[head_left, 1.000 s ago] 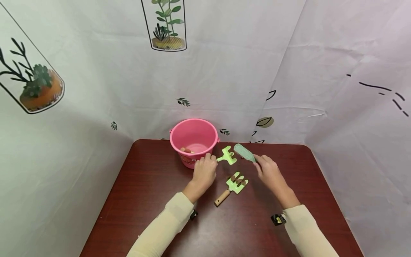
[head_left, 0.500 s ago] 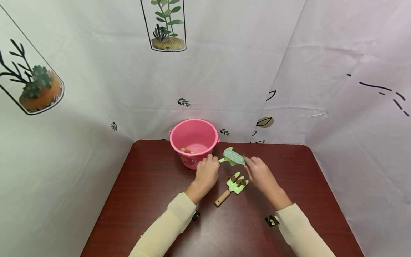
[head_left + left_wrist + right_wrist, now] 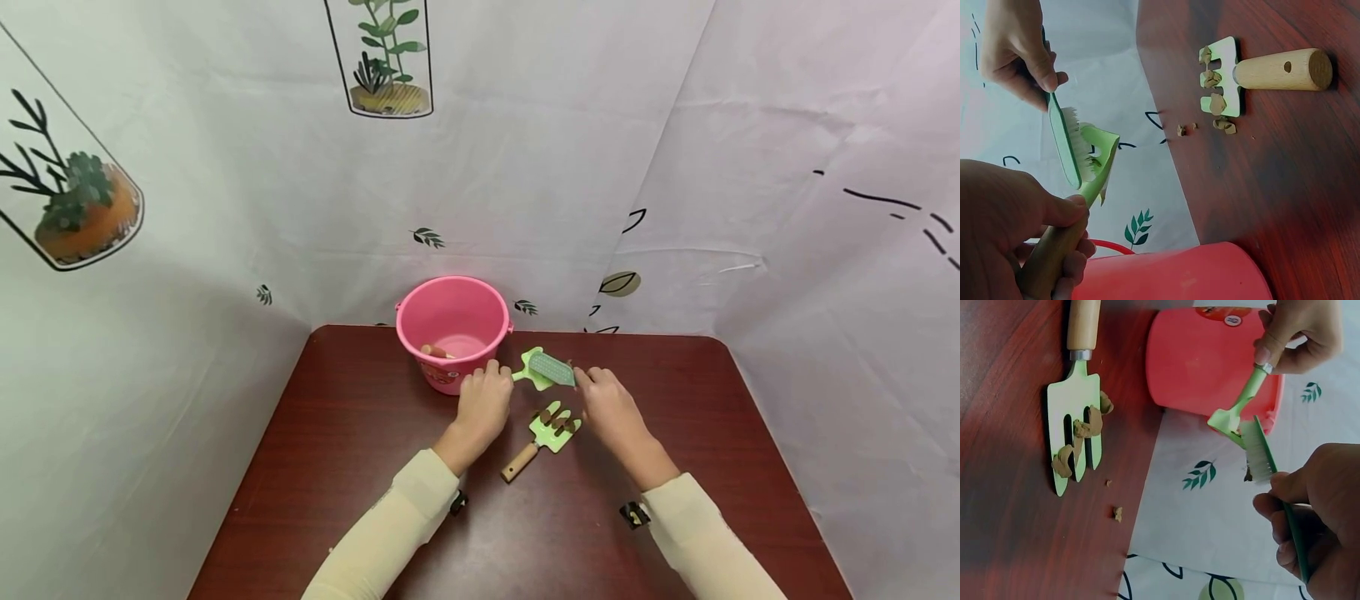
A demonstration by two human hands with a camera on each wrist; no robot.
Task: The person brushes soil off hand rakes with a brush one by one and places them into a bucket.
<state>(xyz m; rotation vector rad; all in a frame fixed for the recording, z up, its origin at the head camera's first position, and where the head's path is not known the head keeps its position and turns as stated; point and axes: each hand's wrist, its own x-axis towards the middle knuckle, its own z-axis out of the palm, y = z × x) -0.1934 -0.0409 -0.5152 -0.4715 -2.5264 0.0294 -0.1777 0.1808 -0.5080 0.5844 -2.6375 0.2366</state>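
Note:
My left hand (image 3: 483, 406) grips the wooden handle of a small light-green garden rake (image 3: 1102, 150), holding it above the table beside the bucket. In my right hand (image 3: 611, 408) is a green brush (image 3: 1265, 450), its white bristles pressed against the rake's head. A dark bit clings near the bristles in the right wrist view. Below them, a green garden fork (image 3: 553, 429) with a wooden handle lies on the table, clumps of brown dirt (image 3: 1085, 429) stuck on its tines.
A pink bucket (image 3: 453, 321) stands at the back of the dark red table (image 3: 352, 433), a wooden handle (image 3: 433, 352) showing inside it. Small brown crumbs (image 3: 1181, 130) lie near the fork. White patterned cloth (image 3: 562, 167) walls in the table behind and at the sides.
The brush has moved left from beside the rake onto its head, then shifted slightly over it. My left hand has barely moved. The fork and bucket stay in place.

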